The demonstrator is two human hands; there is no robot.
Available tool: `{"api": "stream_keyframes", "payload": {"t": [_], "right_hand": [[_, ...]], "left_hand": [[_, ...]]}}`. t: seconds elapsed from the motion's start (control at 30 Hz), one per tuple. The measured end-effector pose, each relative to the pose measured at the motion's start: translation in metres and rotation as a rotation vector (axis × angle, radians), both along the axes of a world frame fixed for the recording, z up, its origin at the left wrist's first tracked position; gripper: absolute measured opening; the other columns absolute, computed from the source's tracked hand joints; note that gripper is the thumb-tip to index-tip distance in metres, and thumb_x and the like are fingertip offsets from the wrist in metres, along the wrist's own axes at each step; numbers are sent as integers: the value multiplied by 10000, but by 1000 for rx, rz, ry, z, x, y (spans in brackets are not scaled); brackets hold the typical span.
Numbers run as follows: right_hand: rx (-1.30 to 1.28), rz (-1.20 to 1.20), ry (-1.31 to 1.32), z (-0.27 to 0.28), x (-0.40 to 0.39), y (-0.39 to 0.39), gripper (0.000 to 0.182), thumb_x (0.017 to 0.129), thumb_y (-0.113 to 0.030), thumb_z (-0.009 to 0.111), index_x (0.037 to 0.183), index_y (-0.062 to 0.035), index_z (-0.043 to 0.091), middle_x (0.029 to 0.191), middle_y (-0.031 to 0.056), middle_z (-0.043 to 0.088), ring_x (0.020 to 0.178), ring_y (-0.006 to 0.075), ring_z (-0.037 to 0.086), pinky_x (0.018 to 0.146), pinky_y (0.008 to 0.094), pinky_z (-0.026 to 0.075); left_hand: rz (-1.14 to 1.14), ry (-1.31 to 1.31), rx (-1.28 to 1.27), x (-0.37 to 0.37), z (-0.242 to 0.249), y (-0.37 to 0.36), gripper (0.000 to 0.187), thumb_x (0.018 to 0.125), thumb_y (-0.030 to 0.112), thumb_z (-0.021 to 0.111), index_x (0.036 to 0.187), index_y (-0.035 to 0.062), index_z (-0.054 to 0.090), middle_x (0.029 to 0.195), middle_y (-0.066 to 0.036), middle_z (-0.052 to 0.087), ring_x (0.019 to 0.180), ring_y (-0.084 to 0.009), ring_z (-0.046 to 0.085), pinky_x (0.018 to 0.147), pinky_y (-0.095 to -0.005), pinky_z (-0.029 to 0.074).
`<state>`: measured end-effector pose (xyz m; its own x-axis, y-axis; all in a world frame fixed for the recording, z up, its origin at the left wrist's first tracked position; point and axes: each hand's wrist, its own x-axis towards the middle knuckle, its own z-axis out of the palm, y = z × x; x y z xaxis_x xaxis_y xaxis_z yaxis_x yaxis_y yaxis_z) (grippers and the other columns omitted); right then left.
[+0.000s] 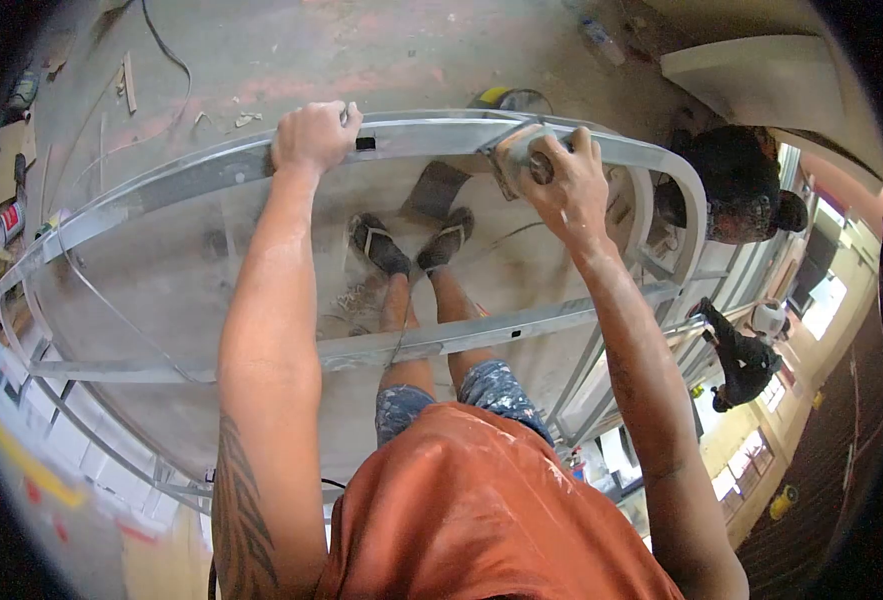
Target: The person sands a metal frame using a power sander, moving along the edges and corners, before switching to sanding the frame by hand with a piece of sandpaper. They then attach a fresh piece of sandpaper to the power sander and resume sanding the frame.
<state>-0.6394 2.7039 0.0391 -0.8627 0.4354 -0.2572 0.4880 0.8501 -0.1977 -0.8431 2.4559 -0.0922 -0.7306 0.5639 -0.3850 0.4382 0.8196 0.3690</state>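
A long grey frame with rounded ends point(411, 134) stretches across the view in front of me. My left hand point(315, 136) is wrapped round its far rail, just left of a small dark rectangular slot. Farther right, my right hand point(561, 178) grips a worn block-like tool point(513, 160), which rests against the same rail. Its underside is hidden. Pale dust covers both hands and forearms. The near rail point(401, 346) passes above my legs.
A dark sheet point(436, 190) lies on the floor by my feet. Cans and scraps are at the far left, and a cable point(176, 60) runs at the upper left. One person in dark clothes point(731, 185) is close on the right; another person point(744, 360) is farther off.
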Motion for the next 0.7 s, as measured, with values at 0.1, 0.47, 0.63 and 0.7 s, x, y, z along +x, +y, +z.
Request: {"api": "stream_keyframes", "payload": {"t": [0.1, 0.47, 0.63, 0.7], "right_hand": [[-24, 33, 76, -5, -15, -13, 354, 773, -311, 833, 1083, -187, 716, 1165, 165, 556, 1081, 391, 584, 835, 511, 577], [-266, 92, 236, -20, -74, -71, 317, 742, -225, 817, 1044, -191, 729, 1149, 175, 574, 1083, 408, 581, 792, 501, 595], [-226, 25, 297, -27, -54, -47, 313, 754, -230, 814, 1053, -193, 731, 1165, 181, 566, 1090, 412, 577, 807, 504, 589], [-171, -67, 285, -23, -36, -23, 304, 794, -258, 805, 1085, -206, 730, 1177, 180, 560, 1097, 405, 574, 818, 504, 579]], "left_hand": [[7, 3, -60, 0, 2, 3, 420, 977, 444, 532, 900, 119, 786, 921, -203, 747, 877, -417, 723, 809, -520, 566], [-35, 84, -101, 3, -7, 4, 431, 1002, 434, 473, 988, 134, 782, 979, -191, 747, 933, -441, 702, 850, -538, 549], [-13, 122, -42, 2, -23, -4, 421, 1004, 428, 480, 954, 121, 764, 960, -202, 738, 910, -452, 693, 828, -551, 542], [-7, 122, -57, 2, -21, -5, 417, 1005, 428, 492, 924, 110, 750, 948, -201, 734, 896, -453, 689, 806, -555, 538]]}}
